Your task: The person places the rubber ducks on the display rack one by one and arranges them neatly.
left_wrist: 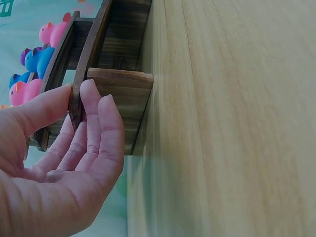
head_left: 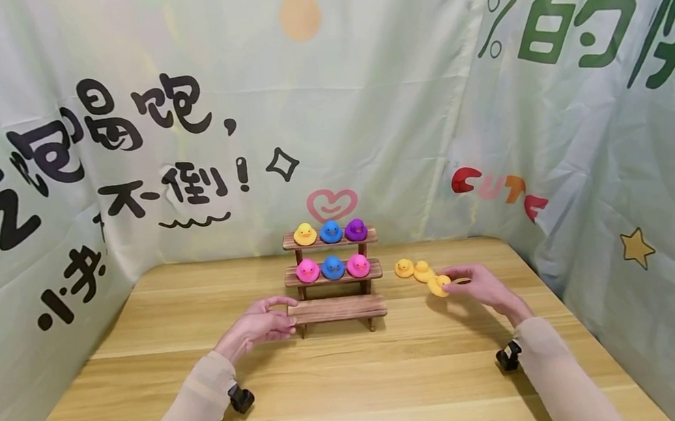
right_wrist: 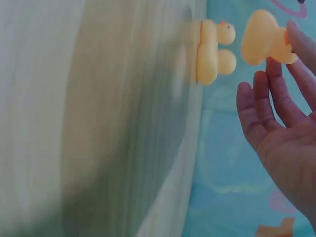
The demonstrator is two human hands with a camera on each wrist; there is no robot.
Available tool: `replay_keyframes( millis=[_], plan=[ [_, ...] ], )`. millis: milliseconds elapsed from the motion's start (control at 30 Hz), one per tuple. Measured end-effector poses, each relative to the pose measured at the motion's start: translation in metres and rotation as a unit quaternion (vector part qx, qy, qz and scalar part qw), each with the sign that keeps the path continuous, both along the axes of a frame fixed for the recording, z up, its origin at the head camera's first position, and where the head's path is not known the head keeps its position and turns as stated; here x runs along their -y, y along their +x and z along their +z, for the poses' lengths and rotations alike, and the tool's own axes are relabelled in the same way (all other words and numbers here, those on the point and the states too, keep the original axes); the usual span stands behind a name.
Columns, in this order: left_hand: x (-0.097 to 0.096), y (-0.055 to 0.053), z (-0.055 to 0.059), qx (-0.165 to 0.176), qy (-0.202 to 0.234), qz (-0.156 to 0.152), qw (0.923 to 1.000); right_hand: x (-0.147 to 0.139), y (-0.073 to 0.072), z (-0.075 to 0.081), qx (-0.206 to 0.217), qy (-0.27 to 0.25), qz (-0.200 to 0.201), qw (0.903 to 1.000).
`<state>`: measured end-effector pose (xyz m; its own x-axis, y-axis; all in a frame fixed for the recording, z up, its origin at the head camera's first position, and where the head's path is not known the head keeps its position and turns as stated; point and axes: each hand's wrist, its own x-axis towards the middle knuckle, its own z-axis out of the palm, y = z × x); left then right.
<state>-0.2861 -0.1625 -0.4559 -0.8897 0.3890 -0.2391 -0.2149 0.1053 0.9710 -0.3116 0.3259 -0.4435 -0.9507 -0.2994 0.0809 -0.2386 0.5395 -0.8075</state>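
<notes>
A three-tier wooden stand point(head_left: 337, 309) stands on the table. My left hand point(head_left: 261, 324) grips the left end of its lowest shelf, thumb above and fingers beneath, as the left wrist view shows. My right hand point(head_left: 480, 286) pinches a yellow rubber duck point(right_wrist: 261, 39), which it holds above the table. Two more yellow ducks point(head_left: 404, 268) sit close together on the table right of the stand. On the top shelf are a yellow duck point(head_left: 305, 234), a blue one and a purple one. The middle shelf bears a blue duck point(head_left: 333, 267) between two pink ducks point(head_left: 358, 265).
The wooden table point(head_left: 356, 387) reaches back to a printed cloth backdrop point(head_left: 365, 118), which also hangs along both sides. The stand is near the table's back edge. Each wrist wears a small black camera point(head_left: 241, 398).
</notes>
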Motion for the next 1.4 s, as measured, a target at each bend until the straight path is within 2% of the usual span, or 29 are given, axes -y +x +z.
replay_keyframes(
  millis=[100, 333, 567, 1400],
  plan=[
    [0.000, 0.000, 0.001, -0.001, 0.002, 0.002, 1.0000, 0.008, 0.002, 0.002, 0.003, -0.019, -0.002, 0.9998],
    [0.000, 0.000, 0.000, -0.003, 0.008, 0.001, 1.0000, 0.032, 0.011, 0.008, -0.022, -0.050, 0.019, 0.9983],
    [-0.001, 0.000, 0.001, 0.002, 0.007, 0.005, 1.0000, 0.053, 0.010, 0.006, -0.004, -0.099, 0.040, 0.9943],
    [0.000, 0.000, 0.001, 0.004, 0.003, 0.002, 1.0000, 0.085, 0.016, 0.000, -0.001, -0.164, 0.051, 0.9852]
  ],
)
